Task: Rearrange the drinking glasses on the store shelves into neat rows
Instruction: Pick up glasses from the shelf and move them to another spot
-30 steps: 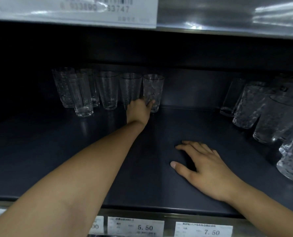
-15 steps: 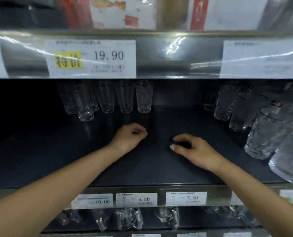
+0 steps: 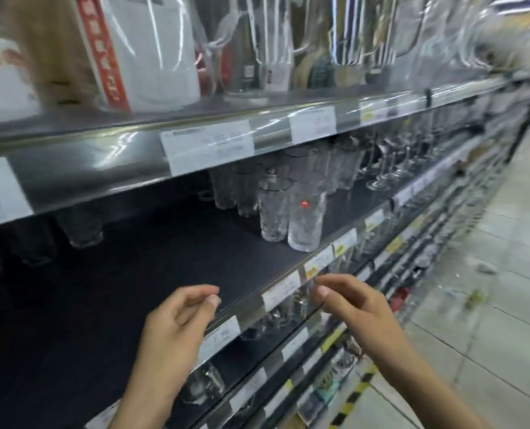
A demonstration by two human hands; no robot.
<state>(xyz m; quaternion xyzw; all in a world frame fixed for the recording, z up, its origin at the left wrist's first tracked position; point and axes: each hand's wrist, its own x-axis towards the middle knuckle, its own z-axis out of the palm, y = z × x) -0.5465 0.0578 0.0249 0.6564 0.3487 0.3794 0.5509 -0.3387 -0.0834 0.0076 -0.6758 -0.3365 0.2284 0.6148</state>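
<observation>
Although smeared by blur at top and right, readable as follows. Shelving run (image 3: 109, 162) crossing diagonally from lower left to upper right, several tiers deep. Tiled floor (image 3: 489, 305) to its right, with yellow-and-black tape (image 3: 350, 400) along the base. Dark middle shelf (image 3: 149, 289) spanning the centre, front edge fitted with a label rail. Boxed goods (image 3: 152, 51) and clear pitchers (image 3: 273, 35) on the tier above; details not legible. Drinking glasses (image 3: 276, 209): textured tumblers, upright, clustered toward the right of the middle shelf, touching or just beside one another in loose files running front to back. Front tumbler (image 3: 304, 224) at the shelf's front edge. Further tumblers (image 3: 82, 232) at the left rear, partly hidden behind the upper rail. Stemmed glasses (image 3: 387, 171) farther right on the same shelf, apart from the tumbler cluster. Lower-tier glassware (image 3: 276, 315) beneath the front edge, blurred. Left grip (image 3: 177, 317) above the front edge of the middle shelf: fingers loosely curled, thumb tip near the forefinger, nothing held. Right grip (image 3: 353, 305) just off the shelf edge, in front of the label rail: fingers loosely curled, nothing held. Both grips well apart from the tumbler cluster. Price labels (image 3: 280, 294) along each rail; print not legible. Red sticker (image 3: 304, 202) on the front tumbler.
</observation>
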